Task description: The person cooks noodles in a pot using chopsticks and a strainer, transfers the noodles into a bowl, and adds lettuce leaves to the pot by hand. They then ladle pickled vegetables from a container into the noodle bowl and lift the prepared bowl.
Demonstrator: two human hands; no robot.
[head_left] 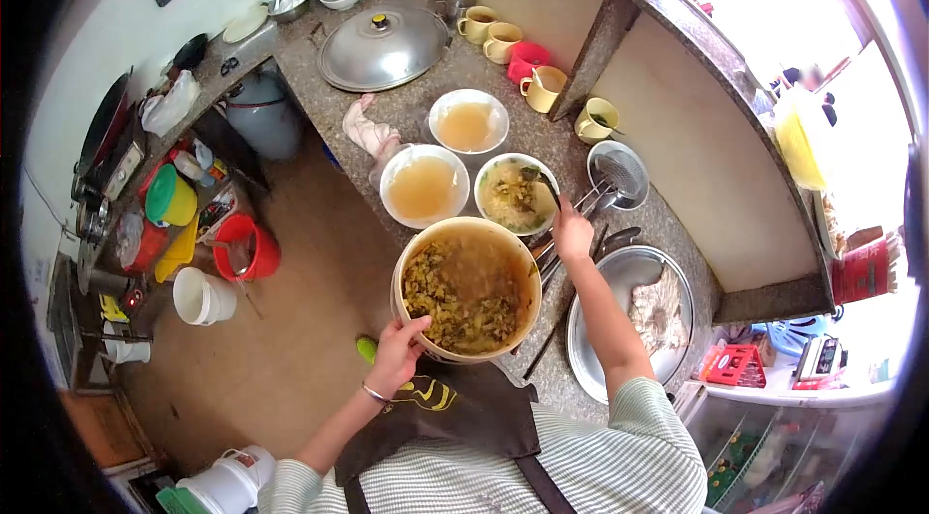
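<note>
My left hand [395,356] grips the near left rim of a large round tub [534,293] filled with chopped greenish-brown vegetables. Beyond the tub, my right hand [572,231] is closed on the handle of a dark spoon [548,183]. The spoon's head is over a white bowl [507,203] of broth, with some dark vegetables at its tip. Two more white bowls hold pale broth, one at the left [424,187] and one farther back [468,123].
A domed metal lid [383,51], yellow mugs [502,42] and a pink cloth [368,130] lie on the counter. Strainers [619,175] and a metal tray [585,345] with pale food are at the right. Buckets [205,297] stand at the left.
</note>
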